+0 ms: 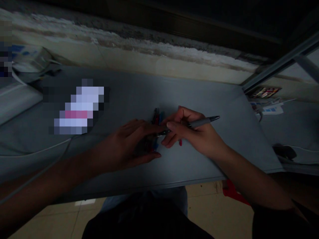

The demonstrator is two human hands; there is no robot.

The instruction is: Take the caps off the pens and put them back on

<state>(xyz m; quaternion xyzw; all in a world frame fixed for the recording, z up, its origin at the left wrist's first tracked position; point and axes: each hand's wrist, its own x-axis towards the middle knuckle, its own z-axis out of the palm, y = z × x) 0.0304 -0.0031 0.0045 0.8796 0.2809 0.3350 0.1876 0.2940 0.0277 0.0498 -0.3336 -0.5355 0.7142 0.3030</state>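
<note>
- Two bare hands meet over a gray desk, as we look down on work with pens in dim light.
- Our right hand pinches a gray pen between thumb and fingers, its dark end angled up past the knuckles and its other end pointing at our left hand.
- Our left hand curves around a cluster of slender pens, dark, red and blue, lying at the middle of the desk; we cannot tell how firmly it grips them.
- Just beneath our right fingers, a small red tip shows against the desktop.
- Farther left, we find a pixelated, phone-shaped patch, with a white cable trailing to the edge of view and a gray cable crossing over our left forearm.
- At the far left corner sits a pale box; behind the desk runs a rough, pale wall.
- To our right, past a metal frame, lie papers and a dark, mouse-shaped object.
- Below the near edge, we see jeans, tan floor tiles and something red.
</note>
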